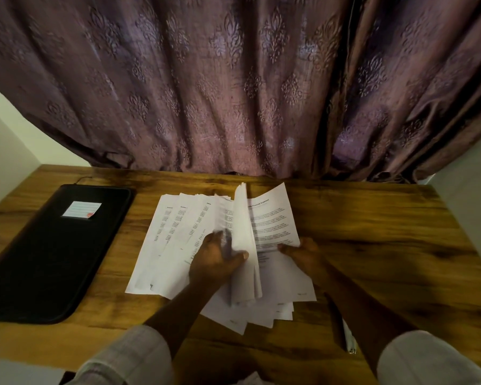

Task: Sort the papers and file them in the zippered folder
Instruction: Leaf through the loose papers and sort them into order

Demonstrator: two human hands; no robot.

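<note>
On the raised sheet (272, 218) I can just make out a heading that seems to read "Financial Statement"; its body lines are too small for me. The columns on the other papers (172, 234) and the label (81, 209) on the zippered folder (39, 259) are unreadable.

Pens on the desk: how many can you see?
1: a white pen lies right of the papers, near the desk's front edge. The papers may hide others.

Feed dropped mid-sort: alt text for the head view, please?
The left hand pinches a raised sheaf from the loose printed papers on the table; the right hand holds one sheet. The black zippered folder lies at left, a pen at right.
</note>
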